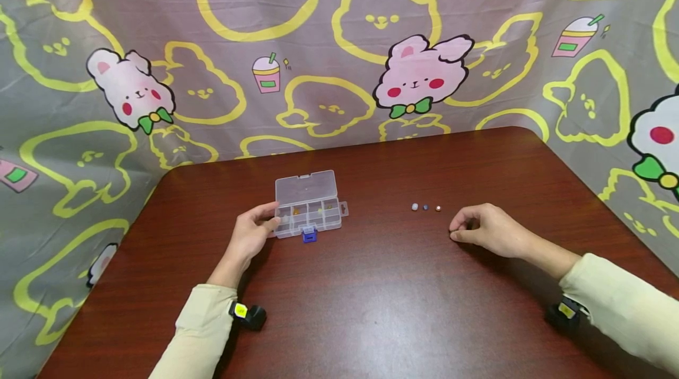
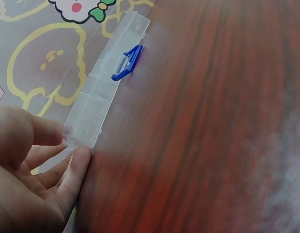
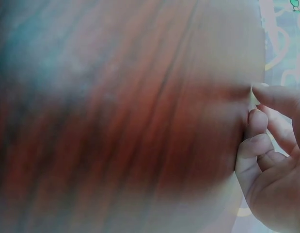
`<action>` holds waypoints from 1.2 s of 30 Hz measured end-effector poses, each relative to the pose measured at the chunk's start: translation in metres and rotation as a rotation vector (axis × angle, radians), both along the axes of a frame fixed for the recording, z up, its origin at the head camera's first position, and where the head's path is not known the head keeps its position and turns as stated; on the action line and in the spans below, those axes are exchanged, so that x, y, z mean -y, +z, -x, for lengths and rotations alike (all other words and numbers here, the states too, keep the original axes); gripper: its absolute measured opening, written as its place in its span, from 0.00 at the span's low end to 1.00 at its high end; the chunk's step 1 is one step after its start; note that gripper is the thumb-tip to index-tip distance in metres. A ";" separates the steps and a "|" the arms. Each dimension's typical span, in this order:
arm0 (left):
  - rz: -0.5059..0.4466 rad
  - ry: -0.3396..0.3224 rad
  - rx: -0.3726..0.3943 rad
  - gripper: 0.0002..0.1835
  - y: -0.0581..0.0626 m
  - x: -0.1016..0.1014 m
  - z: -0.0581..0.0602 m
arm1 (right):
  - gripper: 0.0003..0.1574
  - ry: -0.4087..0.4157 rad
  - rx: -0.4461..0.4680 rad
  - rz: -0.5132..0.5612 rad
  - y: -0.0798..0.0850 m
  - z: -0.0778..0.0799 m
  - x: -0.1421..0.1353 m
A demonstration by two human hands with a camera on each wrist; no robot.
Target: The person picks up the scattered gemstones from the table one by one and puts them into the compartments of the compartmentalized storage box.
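A clear plastic compartment box (image 1: 307, 218) lies with its lid (image 1: 306, 187) raised towards the back. Several cells hold small yellow or orange bits, too small to identify. My left hand (image 1: 251, 231) grips the box's left end, thumb in front and fingers behind; the left wrist view shows this grip beside the blue latch (image 2: 128, 63). To the right, a whitish bead (image 1: 415, 207), a blue bead (image 1: 425, 207) and a brown-and-white bead (image 1: 438, 208) sit in a row. My right hand (image 1: 490, 231) is just right of them, its fingers curled and tips low over the table. Whether they pinch anything is unclear.
The brown wooden table (image 1: 371, 296) stretches under both hands. A patterned curtain (image 1: 329, 61) with cartoon rabbits hangs behind it and along its sides. A hanging tab (image 1: 343, 208) juts from the box's right end. Each wrist carries a small camera (image 1: 256, 317).
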State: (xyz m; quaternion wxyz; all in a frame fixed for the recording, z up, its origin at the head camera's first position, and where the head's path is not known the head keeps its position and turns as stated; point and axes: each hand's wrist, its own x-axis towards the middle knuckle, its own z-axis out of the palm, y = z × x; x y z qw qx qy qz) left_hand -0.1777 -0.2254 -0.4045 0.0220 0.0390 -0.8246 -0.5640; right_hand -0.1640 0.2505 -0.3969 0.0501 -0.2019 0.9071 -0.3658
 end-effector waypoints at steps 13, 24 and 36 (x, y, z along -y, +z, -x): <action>0.007 0.004 0.004 0.21 0.001 0.001 0.000 | 0.04 0.017 0.068 0.065 0.004 0.003 0.009; 0.013 0.007 0.011 0.21 0.000 0.001 -0.002 | 0.03 0.061 0.105 0.121 0.004 0.007 0.034; 0.004 0.000 0.006 0.22 0.000 0.000 0.000 | 0.03 0.117 0.097 0.186 0.004 0.016 0.070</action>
